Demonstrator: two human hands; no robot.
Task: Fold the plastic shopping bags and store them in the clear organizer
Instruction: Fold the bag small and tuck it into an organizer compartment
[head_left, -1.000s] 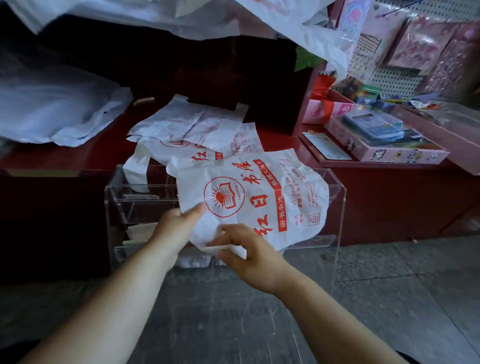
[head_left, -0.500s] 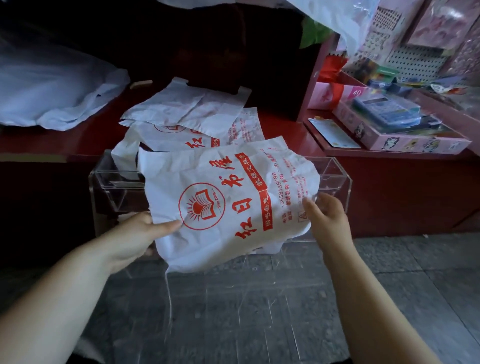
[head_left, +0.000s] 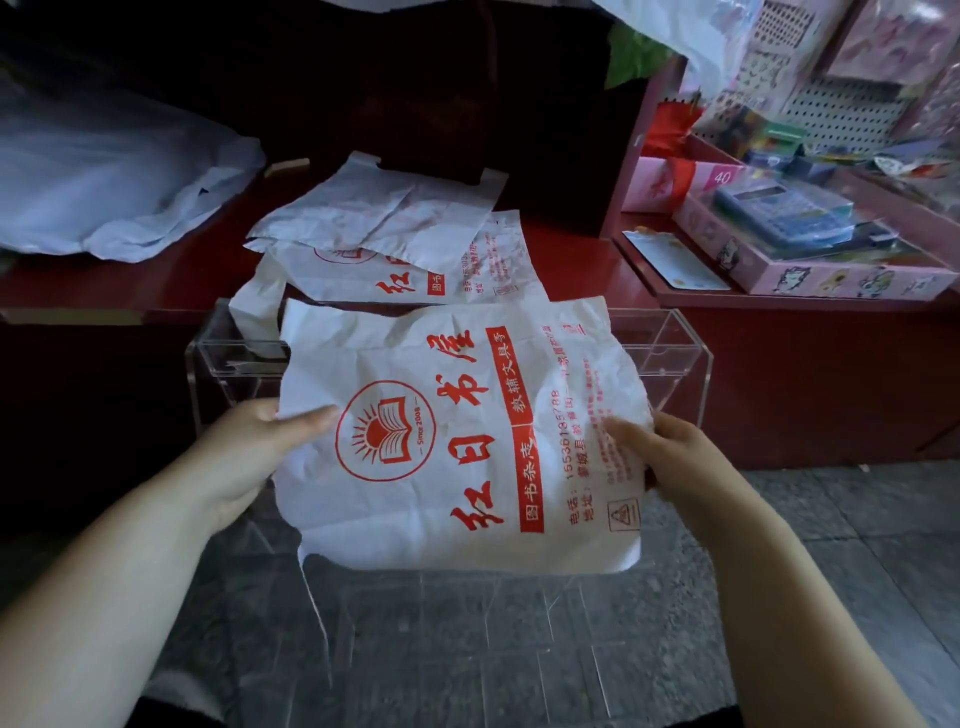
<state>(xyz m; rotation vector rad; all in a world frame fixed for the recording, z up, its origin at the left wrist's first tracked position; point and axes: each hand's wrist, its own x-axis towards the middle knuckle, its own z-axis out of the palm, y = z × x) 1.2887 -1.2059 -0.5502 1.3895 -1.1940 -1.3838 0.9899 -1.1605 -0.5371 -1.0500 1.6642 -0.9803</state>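
Held spread between both hands, the white shopping bag (head_left: 457, 441) is crinkled, printed with red characters and a book-and-sun emblem (lettering running sideways). The left hand (head_left: 249, 457) pinches its left edge, the right hand (head_left: 670, 457) its right. Beyond the hands stands the clear organizer (head_left: 670, 358), then more bags (head_left: 395, 244).

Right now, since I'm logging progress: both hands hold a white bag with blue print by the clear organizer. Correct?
No: the print is red, not blue. The head view shows the left hand and right hand holding the white bag by the clear organizer.
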